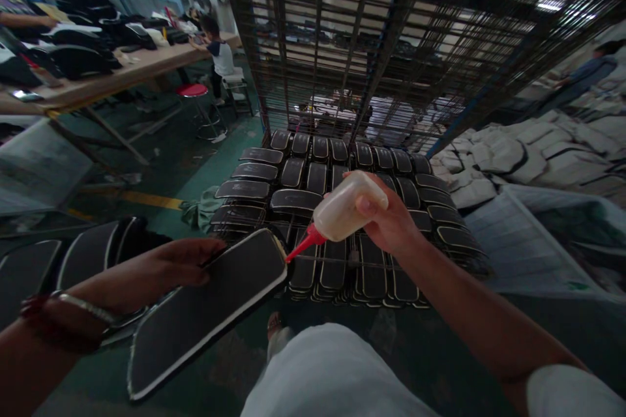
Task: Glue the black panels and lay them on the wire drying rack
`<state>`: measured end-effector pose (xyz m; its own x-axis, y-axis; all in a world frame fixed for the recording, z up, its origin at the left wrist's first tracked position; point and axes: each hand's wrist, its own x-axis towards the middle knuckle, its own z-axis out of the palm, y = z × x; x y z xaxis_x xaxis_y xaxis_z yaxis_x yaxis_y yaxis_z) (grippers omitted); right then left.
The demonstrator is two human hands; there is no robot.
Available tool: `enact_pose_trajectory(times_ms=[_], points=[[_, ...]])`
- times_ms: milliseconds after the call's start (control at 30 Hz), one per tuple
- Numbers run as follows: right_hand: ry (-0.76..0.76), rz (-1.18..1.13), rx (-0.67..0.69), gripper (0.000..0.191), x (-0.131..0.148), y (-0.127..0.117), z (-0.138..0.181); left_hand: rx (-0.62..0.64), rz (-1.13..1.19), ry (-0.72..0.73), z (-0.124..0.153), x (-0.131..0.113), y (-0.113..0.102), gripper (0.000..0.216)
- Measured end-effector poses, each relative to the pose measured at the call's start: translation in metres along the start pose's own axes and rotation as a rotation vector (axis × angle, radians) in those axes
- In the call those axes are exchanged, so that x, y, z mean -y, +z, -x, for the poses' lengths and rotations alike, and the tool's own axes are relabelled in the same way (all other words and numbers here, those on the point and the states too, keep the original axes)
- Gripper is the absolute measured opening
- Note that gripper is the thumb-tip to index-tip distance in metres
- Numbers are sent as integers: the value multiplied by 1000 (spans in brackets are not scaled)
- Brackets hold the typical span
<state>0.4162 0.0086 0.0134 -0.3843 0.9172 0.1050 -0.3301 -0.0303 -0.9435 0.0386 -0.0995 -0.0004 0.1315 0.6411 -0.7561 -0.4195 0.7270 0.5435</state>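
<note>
My left hand (178, 262) grips a long black panel (205, 306) with a pale rim, held flat and slanting toward the lower left. My right hand (386, 218) is wrapped round a squeeze bottle (345, 208) of pale glue with a red nozzle (303, 246). The nozzle tip touches the panel's upper right corner edge. A beaded bracelet and a metal bangle sit on my left wrist. My knee in light trousers fills the bottom middle.
Several black rimmed panels (342, 208) lie in rows on a low wire rack, with a tall wire cage (391, 45) behind. More panels (73, 260) stack at left. White pieces (513, 156) pile at right. A person sits by a long table (122, 71) and red stool (193, 91).
</note>
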Motion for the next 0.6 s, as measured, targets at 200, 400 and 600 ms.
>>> enact_pose_trajectory(times_ms=[200,400,600], points=[[-64,-43,-207,49,-17,2,-3,-180,43,52,4,3,17,75],[-58,-81,-290,46,-31,8,-5,-143,15,84,2,8,21,58],[-46,-78,-317,47,-41,12,0,-137,-37,96,-5,13,12,48]])
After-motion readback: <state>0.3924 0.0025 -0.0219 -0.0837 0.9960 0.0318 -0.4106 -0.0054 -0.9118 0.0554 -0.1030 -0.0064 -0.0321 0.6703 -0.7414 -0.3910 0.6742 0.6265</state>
